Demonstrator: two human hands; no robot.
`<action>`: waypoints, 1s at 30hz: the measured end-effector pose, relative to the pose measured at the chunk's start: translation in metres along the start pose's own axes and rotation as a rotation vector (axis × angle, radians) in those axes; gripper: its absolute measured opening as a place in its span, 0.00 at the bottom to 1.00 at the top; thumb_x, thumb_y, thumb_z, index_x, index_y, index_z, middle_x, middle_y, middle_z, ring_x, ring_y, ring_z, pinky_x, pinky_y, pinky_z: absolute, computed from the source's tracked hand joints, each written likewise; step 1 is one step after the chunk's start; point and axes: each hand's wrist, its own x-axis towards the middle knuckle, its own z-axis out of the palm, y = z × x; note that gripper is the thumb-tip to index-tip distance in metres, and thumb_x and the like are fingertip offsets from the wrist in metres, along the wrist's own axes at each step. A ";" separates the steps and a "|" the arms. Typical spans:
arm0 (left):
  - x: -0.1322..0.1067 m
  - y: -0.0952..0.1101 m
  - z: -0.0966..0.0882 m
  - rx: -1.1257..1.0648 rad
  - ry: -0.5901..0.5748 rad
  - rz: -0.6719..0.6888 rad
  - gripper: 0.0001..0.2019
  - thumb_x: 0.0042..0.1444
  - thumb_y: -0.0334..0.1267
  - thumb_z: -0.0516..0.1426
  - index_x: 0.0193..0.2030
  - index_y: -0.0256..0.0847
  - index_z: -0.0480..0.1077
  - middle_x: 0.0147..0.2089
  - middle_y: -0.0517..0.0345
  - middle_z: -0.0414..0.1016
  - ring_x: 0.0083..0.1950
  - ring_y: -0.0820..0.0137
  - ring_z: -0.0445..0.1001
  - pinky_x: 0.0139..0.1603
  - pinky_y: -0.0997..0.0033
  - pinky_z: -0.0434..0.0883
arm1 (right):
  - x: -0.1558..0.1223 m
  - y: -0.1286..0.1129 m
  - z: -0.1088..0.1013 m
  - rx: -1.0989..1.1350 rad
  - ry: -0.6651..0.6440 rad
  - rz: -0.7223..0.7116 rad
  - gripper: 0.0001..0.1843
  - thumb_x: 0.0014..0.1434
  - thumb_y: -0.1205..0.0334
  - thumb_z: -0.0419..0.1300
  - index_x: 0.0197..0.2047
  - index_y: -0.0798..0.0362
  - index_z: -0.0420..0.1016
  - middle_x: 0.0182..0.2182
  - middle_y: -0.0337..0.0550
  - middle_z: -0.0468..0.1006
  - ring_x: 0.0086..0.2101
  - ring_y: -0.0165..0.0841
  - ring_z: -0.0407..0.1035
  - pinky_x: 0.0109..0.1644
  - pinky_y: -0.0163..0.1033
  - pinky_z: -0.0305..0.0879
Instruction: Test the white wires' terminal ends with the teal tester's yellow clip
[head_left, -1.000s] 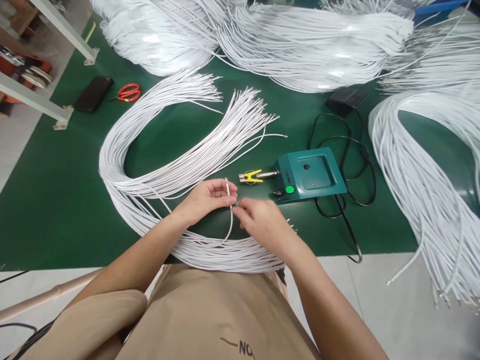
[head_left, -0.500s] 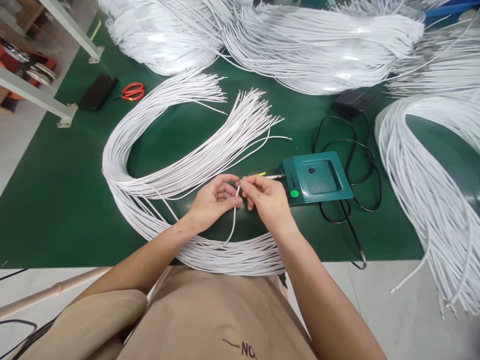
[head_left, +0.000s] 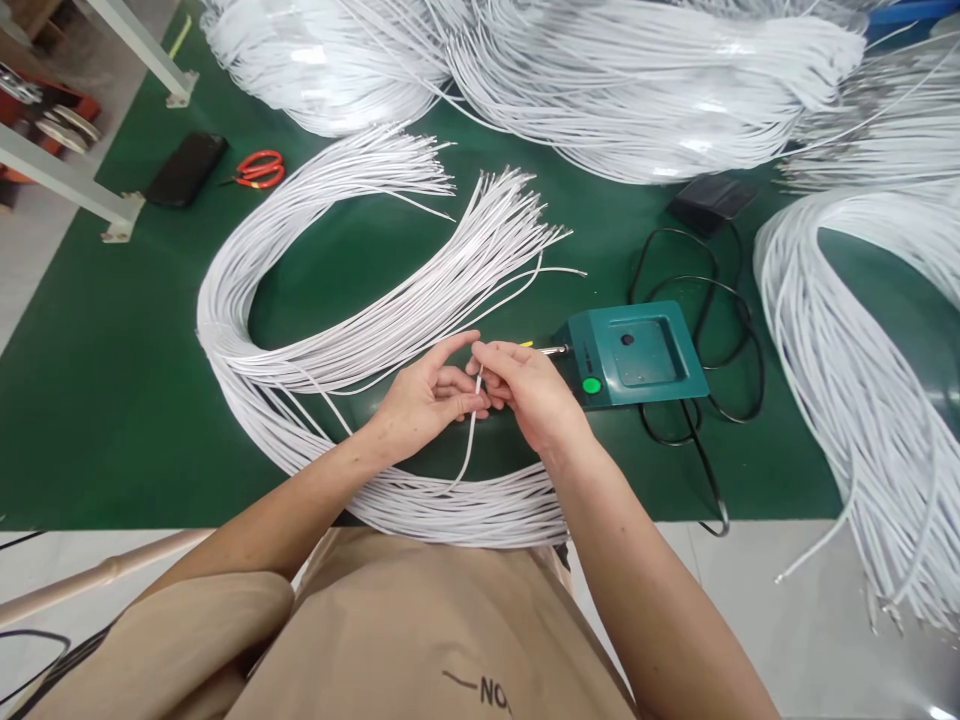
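Observation:
My left hand (head_left: 427, 400) grips a single white cable (head_left: 471, 445) between thumb and fingers, its loose length running down to the bundle in front of me. At the cable's upper end, my right hand (head_left: 529, 385) is closed, thumb against forefinger; the very tip is hidden by the fingers. Just right of that hand is a teal bench device (head_left: 645, 350) with a green button, and a thin metal shaft (head_left: 555, 350) sticks out of its left side. A large looped bundle of white cables (head_left: 375, 330) lies to the left and below my hands.
Big coils of white cable (head_left: 645, 90) lie along the back, and another bundle (head_left: 817, 330) hangs over the front edge at right. Red-handled scissors (head_left: 260, 169) and a black phone-like object (head_left: 186, 170) lie back left. A black cord (head_left: 742, 310) loops behind the device.
My right hand has turned slightly and its fingertips have risen a little at the cable's end. The left hand keeps its grip. The view has shifted slightly.

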 end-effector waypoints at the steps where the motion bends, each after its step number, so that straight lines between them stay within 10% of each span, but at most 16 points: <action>1: 0.000 0.000 0.000 0.008 -0.006 0.002 0.38 0.48 0.34 0.64 0.66 0.43 0.57 0.30 0.64 0.77 0.33 0.70 0.79 0.38 0.72 0.73 | 0.000 0.001 -0.001 0.019 -0.016 0.010 0.17 0.50 0.49 0.65 0.24 0.55 0.72 0.15 0.28 0.56 0.17 0.21 0.49 0.21 0.31 0.48; 11: 0.001 -0.005 -0.005 0.031 -0.055 0.075 0.33 0.53 0.32 0.61 0.66 0.46 0.57 0.31 0.64 0.73 0.34 0.73 0.78 0.41 0.72 0.74 | -0.009 0.015 -0.007 0.068 0.045 -0.094 0.15 0.52 0.50 0.65 0.30 0.56 0.77 0.23 0.36 0.71 0.23 0.24 0.61 0.30 0.33 0.61; 21: 0.005 -0.005 -0.009 -0.214 -0.112 -0.057 0.23 0.50 0.35 0.64 0.54 0.42 0.68 0.30 0.63 0.73 0.30 0.74 0.77 0.30 0.78 0.70 | -0.009 0.029 -0.004 -0.819 0.324 -0.519 0.12 0.63 0.60 0.53 0.29 0.52 0.72 0.28 0.41 0.75 0.30 0.32 0.67 0.38 0.37 0.63; 25: 0.010 -0.010 -0.010 -0.265 -0.149 -0.095 0.23 0.50 0.35 0.64 0.53 0.41 0.69 0.28 0.64 0.73 0.31 0.74 0.77 0.31 0.78 0.70 | -0.007 0.026 -0.013 -1.413 0.237 -0.824 0.18 0.67 0.64 0.44 0.30 0.53 0.71 0.31 0.48 0.73 0.35 0.36 0.64 0.43 0.41 0.59; 30: 0.016 -0.015 -0.004 -0.097 -0.040 -0.031 0.23 0.49 0.36 0.65 0.53 0.40 0.67 0.30 0.62 0.75 0.31 0.71 0.79 0.32 0.76 0.72 | -0.003 -0.001 -0.036 -1.688 0.249 -0.816 0.11 0.65 0.63 0.51 0.44 0.55 0.73 0.39 0.50 0.76 0.43 0.42 0.64 0.56 0.47 0.52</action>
